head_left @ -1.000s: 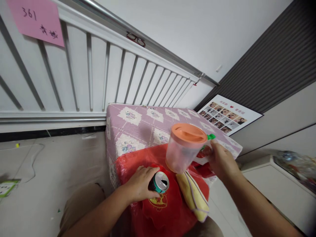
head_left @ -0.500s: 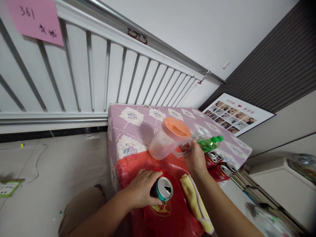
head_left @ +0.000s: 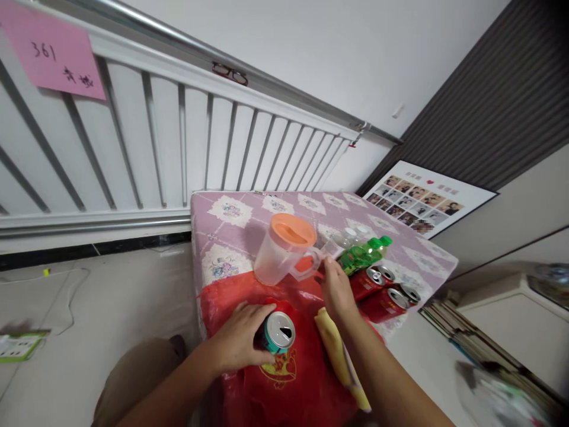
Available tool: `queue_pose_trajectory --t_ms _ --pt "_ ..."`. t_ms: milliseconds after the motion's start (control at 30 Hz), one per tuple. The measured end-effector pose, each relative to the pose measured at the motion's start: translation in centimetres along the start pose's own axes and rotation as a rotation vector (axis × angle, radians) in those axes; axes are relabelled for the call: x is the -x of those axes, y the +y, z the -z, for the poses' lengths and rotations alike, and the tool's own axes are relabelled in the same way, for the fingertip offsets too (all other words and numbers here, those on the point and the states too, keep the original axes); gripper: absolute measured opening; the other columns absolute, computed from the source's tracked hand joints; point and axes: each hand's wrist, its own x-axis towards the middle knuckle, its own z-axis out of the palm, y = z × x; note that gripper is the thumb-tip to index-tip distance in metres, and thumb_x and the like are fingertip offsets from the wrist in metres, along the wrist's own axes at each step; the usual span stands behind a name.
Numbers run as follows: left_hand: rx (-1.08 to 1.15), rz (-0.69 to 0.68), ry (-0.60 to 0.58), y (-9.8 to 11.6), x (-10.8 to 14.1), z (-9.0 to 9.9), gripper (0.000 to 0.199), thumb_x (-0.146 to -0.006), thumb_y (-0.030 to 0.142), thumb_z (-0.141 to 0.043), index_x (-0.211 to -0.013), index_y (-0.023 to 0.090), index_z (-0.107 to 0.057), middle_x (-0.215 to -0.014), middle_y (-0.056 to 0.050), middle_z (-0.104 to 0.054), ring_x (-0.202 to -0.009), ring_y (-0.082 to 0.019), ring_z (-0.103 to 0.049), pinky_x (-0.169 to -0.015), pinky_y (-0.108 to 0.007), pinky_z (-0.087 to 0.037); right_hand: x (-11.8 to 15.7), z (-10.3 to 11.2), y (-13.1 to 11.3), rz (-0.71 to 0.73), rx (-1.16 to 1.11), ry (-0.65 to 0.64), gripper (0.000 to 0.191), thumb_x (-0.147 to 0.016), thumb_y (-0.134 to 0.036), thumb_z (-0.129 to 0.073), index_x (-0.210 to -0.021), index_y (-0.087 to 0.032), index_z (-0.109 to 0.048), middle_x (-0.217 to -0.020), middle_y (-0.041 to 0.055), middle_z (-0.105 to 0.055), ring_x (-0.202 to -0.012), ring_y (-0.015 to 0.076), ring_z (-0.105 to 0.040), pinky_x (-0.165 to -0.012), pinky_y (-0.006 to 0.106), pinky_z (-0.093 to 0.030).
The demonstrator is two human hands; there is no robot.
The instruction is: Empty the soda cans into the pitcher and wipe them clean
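Observation:
My left hand [head_left: 244,337] is wrapped round an opened drink can [head_left: 280,332] with a teal-and-dark side and a silver top. The can stands upright on a red plastic bag or sheet [head_left: 288,391] with a gold print. A frosted pitcher [head_left: 271,261] with an orange lid [head_left: 293,230] stands behind it. My right hand [head_left: 336,287] is beside the pitcher's handle, its fingertips at the outer edge and no longer round it. A rolled yellow cloth [head_left: 333,344] lies under my right forearm.
Several red cans [head_left: 384,303] and green-capped bottles [head_left: 362,255] stand or lie to the right. A radiator [head_left: 178,142] runs behind the patterned tablecloth [head_left: 231,210]. Books [head_left: 462,338] and a photo board [head_left: 413,198] are farther right.
My right hand has loosened from the pitcher's handle and drawn slightly away. The pitcher stands in place. My left hand stays on the can. The view has shifted a little.

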Motion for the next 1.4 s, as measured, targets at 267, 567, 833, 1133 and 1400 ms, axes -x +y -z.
queue_pose_trajectory --t_ms 267,567,833,1133,1400 --pt "-0.065 0.044 -0.008 0.2 0.0 -0.5 0.100 -0.060 0.032 -0.081 -0.148 0.026 -0.034 -0.149 -0.011 -0.048 -0.138 -0.036 -0.040 -0.119 -0.060 -0.015 5.3 8.2 1.8 0.080 0.283 -0.026 0.041 -0.072 -0.047 -0.066 -0.105 -0.023 -0.068 -0.113 0.0093 -0.067 -0.111 0.0298 -0.059 -0.104 0.048 -0.039" --pt "-0.117 0.072 0.214 1.1 0.9 -2.1 0.092 -0.064 0.030 -0.077 -0.145 0.023 -0.037 -0.149 -0.015 -0.046 -0.138 -0.039 -0.039 -0.116 -0.067 -0.016 10.0 9.8 5.7 -0.002 0.977 -0.282 0.070 -0.084 -0.039 -0.058 -0.148 -0.025 -0.035 -0.147 0.0120 -0.047 -0.132 0.0321 -0.044 -0.101 0.050 -0.042" --pt "-0.170 0.068 0.458 1.7 0.7 -4.5 0.083 -0.060 0.023 -0.074 -0.138 0.021 -0.045 -0.138 -0.016 -0.056 -0.129 -0.038 -0.050 -0.110 -0.060 -0.035 11.5 9.1 6.3 -0.002 1.145 -0.256 0.056 -0.093 -0.037 -0.050 -0.147 -0.028 -0.038 -0.151 0.0123 -0.041 -0.129 0.0338 -0.045 -0.092 0.051 -0.046" --pt "-0.033 0.119 0.540 1.7 0.5 -6.1 0.076 -0.067 0.023 -0.066 -0.138 0.012 -0.042 -0.139 -0.020 -0.053 -0.131 -0.034 -0.050 -0.112 -0.055 -0.036 12.1 9.0 7.1 0.036 1.149 -0.142 0.052 -0.093 -0.033 -0.049 -0.144 -0.023 -0.041 -0.147 0.0123 -0.046 -0.123 0.0315 -0.048 -0.086 0.045 -0.047" --pt "-0.036 0.134 0.599 1.7 0.6 -6.3 0.075 -0.062 0.017 -0.067 -0.135 0.018 -0.048 -0.135 -0.013 -0.059 -0.129 -0.033 -0.052 -0.111 -0.052 -0.039 12.2 9.3 7.2 0.077 1.035 -0.125 0.050 -0.092 -0.026 -0.048 -0.142 -0.022 -0.045 -0.146 0.0110 -0.049 -0.123 0.0301 -0.048 -0.092 0.043 -0.043"
